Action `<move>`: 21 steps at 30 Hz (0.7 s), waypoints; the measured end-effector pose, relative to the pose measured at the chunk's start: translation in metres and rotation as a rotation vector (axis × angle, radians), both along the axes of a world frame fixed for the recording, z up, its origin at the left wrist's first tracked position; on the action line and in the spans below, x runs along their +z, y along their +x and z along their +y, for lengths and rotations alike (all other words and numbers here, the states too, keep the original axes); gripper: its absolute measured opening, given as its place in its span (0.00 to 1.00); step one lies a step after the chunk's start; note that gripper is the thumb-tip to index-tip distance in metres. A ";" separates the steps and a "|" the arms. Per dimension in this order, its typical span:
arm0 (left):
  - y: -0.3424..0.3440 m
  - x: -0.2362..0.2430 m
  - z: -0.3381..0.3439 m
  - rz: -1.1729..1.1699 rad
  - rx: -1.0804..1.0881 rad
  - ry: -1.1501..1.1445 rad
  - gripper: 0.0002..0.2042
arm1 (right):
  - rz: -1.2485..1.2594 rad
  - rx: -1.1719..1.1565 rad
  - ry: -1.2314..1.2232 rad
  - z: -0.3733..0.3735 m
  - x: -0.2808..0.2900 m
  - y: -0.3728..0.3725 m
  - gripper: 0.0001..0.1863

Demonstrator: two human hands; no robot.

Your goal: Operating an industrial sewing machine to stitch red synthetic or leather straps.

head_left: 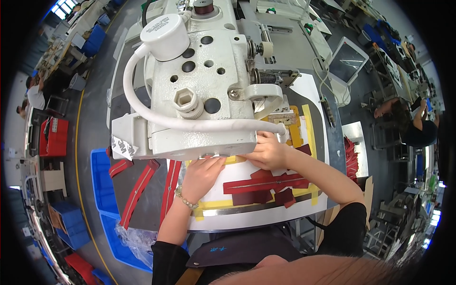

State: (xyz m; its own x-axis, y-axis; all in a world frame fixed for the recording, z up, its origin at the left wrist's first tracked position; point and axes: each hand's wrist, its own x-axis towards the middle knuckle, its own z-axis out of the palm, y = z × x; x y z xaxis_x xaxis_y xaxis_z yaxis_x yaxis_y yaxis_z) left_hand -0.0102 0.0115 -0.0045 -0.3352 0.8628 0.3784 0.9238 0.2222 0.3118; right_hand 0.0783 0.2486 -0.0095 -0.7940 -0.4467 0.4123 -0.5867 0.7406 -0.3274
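A white industrial sewing machine (199,80) fills the upper middle. My left hand (203,175) reaches under its front edge, fingers close together, tips partly hidden. My right hand (267,151) is bent at the same edge beside a yellow fixture (294,126), fingers curled and partly covered; what both hands hold is hidden. Just below my right hand, a red zipper strip (244,186) lies across dark red fabric pieces (285,198) on a white, yellow-taped board (218,219). More red zipper strips (137,194) lie left of my left hand.
Blue bins (100,187) and a plastic bag (135,244) sit left of the table. A tray of red pieces (359,142) and a framed panel (346,61) are at right. Co-workers sit at far left (35,92) and right (418,123) benches, beside red bins (52,137).
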 end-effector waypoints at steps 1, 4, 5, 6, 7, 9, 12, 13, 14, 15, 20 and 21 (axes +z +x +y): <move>0.001 0.003 0.000 -0.041 0.007 -0.023 0.13 | -0.002 -0.002 -0.001 0.001 -0.001 0.000 0.20; 0.003 0.003 0.000 -0.071 0.016 -0.027 0.13 | -0.022 0.015 0.058 0.003 -0.003 -0.001 0.20; 0.003 0.002 -0.001 -0.072 0.018 -0.029 0.13 | -0.053 0.030 0.050 0.002 -0.003 -0.002 0.21; 0.003 0.001 -0.002 -0.077 0.019 -0.039 0.12 | -0.085 0.045 0.042 0.001 -0.004 -0.002 0.21; 0.003 0.000 -0.001 -0.081 0.019 -0.045 0.12 | -0.085 0.045 0.042 0.001 -0.004 -0.003 0.21; 0.003 0.000 -0.001 -0.115 0.021 -0.042 0.12 | -0.034 0.037 0.061 0.000 -0.006 -0.003 0.22; 0.002 0.002 -0.005 -0.138 0.027 -0.023 0.12 | -0.068 0.000 0.168 -0.002 0.000 -0.001 0.23; 0.000 0.002 -0.005 -0.127 0.019 -0.002 0.12 | -0.072 -0.007 0.175 -0.002 0.004 0.002 0.23; -0.001 0.001 -0.004 -0.131 0.011 0.004 0.12 | -0.116 -0.041 0.167 -0.003 0.007 0.007 0.23; -0.002 0.000 -0.002 -0.094 -0.006 0.043 0.11 | -0.161 -0.075 0.159 -0.003 0.008 0.012 0.23; -0.004 0.005 0.003 -0.074 -0.034 0.081 0.12 | -0.130 -0.347 0.139 0.019 0.043 0.049 0.23; -0.004 0.006 0.002 -0.070 -0.032 0.070 0.12 | -0.092 -0.421 0.126 0.030 0.048 0.064 0.23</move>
